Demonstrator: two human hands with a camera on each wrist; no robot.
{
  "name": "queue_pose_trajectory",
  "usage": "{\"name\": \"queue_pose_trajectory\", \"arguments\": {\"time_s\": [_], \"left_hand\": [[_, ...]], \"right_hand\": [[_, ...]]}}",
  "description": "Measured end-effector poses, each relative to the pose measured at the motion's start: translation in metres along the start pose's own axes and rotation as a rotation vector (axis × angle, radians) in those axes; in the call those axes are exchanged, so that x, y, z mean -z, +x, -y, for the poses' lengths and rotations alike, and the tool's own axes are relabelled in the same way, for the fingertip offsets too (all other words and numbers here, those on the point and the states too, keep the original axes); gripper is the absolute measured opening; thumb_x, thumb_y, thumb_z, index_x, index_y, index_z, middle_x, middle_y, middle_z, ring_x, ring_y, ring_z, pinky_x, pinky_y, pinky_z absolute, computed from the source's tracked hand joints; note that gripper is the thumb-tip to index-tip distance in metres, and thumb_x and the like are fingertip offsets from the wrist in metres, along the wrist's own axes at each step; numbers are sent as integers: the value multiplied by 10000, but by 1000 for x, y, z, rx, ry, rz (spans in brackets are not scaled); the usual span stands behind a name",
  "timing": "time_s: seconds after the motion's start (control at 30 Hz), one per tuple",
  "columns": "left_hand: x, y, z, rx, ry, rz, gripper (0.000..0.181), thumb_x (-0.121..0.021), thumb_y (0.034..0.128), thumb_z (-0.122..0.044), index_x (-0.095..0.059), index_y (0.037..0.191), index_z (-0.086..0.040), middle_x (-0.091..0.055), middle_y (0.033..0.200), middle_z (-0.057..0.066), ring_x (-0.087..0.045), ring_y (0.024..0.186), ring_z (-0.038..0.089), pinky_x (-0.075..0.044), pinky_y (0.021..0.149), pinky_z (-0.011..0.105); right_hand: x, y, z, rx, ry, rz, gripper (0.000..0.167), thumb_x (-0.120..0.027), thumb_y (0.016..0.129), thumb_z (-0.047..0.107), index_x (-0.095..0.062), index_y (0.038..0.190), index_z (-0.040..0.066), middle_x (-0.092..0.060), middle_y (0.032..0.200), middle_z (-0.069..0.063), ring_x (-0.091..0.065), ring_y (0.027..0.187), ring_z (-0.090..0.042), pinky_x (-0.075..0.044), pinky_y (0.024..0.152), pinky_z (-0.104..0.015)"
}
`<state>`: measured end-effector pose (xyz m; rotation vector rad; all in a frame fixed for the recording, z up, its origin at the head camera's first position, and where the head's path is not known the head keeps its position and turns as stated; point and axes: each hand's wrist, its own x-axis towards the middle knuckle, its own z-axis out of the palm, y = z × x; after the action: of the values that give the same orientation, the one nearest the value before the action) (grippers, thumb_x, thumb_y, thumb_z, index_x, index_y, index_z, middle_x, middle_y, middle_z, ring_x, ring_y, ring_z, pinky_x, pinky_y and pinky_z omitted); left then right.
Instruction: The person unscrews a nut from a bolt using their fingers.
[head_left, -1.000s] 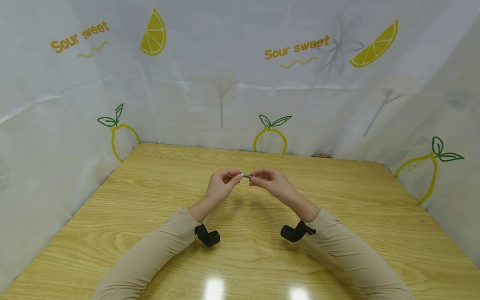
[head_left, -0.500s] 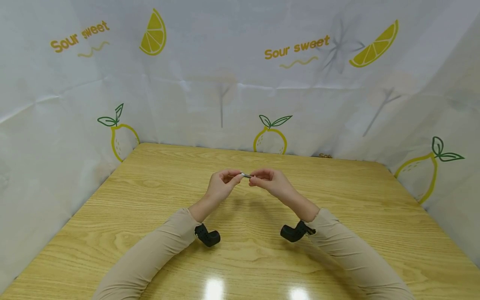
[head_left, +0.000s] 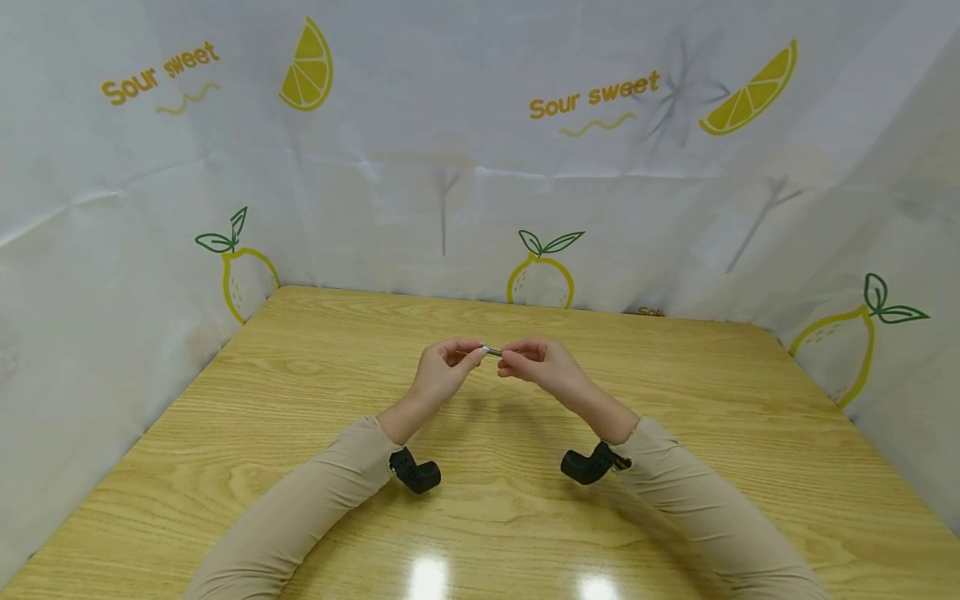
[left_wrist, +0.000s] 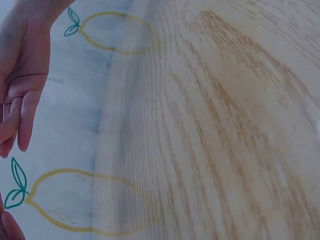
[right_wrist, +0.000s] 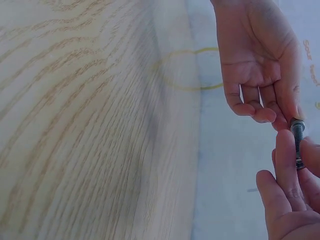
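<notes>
Between the two hands, above the table, is a small metal bolt (right_wrist: 298,137) with a threaded shank. My left hand (head_left: 441,371) pinches its left end between thumb and fingers; a silver, wider piece shows there. At the other end, the thumb and fingers of my right hand (head_left: 549,367) pinch a dark, ring-like piece (right_wrist: 300,163), perhaps a nut; the fingers partly cover it. The left wrist view shows the right hand (left_wrist: 25,75) at upper left and only fingertips of the left hand (left_wrist: 10,227); the bolt is out of that view.
A wood-grain table (head_left: 480,517) spreads beneath both hands. White cloth (head_left: 405,108) with lemon prints hangs behind it and along both sides. Each wrist carries a black camera mount (head_left: 588,465) under a beige sleeve (head_left: 697,500).
The right thumb and fingers have shifted slightly around the end of the bolt. The left hand and both forearms stay in place.
</notes>
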<state>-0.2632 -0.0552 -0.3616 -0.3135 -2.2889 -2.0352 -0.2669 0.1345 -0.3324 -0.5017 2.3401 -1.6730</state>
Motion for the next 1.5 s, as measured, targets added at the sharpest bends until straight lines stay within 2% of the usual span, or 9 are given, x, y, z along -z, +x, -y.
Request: {"name": "queue_pose_trajectory", "arguments": {"time_s": [0.2,0.47,0.57,0.73,0.83,0.97,1.17,1.33,1.5], "left_hand": [[0,0,-1,8,-13,1,230,-616,908,-164,-664,1081,-19,-656,1035,162,-603,1006,376,-485,871,497],[0,0,-1,-12,17,-9,228,-618,907,-170,-668,1071,-20,-665,991,146,-617,963,336,-487,718,273],[0,0,-1,-11,8,-11,227,-617,907,-161,-668,1075,-16,-662,997,148,-620,957,328,-512,776,361],[0,0,-2,3,-10,-3,234,-614,910,-165,-665,1083,-15,-659,1016,168,-603,997,377,-483,865,494],[0,0,-1,5,-9,-2,232,-616,909,-168,-665,1078,-17,-659,1004,162,-595,1003,393,-505,803,414],[-1,-1,-1,-14,6,-11,227,-619,906,-165,-668,1067,-12,-663,990,153,-614,964,347,-486,720,301],[-1,-1,0,-22,14,-13,230,-617,908,-167,-667,1070,-12,-662,1003,154,-622,953,330,-503,747,336],[-1,0,0,-14,13,-9,229,-615,909,-172,-667,1073,-21,-661,1010,162,-610,975,367,-506,783,412],[0,-1,0,-9,13,-4,234,-615,909,-170,-665,1079,-18,-658,1011,168,-606,984,377,-505,770,375]], "right_hand": [[0,-1,0,-3,-55,-39,382,-653,883,196,-557,1211,26,-643,1112,-165,-615,1083,-343,-437,985,-503],[2,0,0,-24,13,36,431,-499,974,289,-532,1223,-61,-675,1008,-121,-683,876,-96,-473,972,-401],[2,0,-1,-6,0,12,361,-553,950,227,-553,1185,-47,-675,1002,-88,-679,928,-166,-455,990,-437],[1,0,-1,-3,-57,-18,384,-638,895,215,-549,1224,38,-619,1154,-180,-600,1104,-356,-432,991,-504],[2,1,-1,-19,-36,22,442,-582,932,276,-506,1291,30,-610,1177,-212,-636,1071,-285,-441,997,-470],[3,2,-1,-60,14,61,509,-455,982,372,-501,1284,-35,-672,1026,-132,-690,892,-120,-468,980,-397],[4,2,-2,-49,39,63,444,-472,985,292,-516,1226,-78,-663,982,-57,-664,844,-36,-444,1003,-425],[4,2,-4,-8,11,17,337,-567,941,204,-538,1186,-27,-641,1077,-105,-659,977,-148,-416,1022,-479],[2,2,-5,1,-3,-28,297,-620,905,155,-548,1145,-4,-593,1120,-103,-621,1082,-297,-422,1011,-487]]}}
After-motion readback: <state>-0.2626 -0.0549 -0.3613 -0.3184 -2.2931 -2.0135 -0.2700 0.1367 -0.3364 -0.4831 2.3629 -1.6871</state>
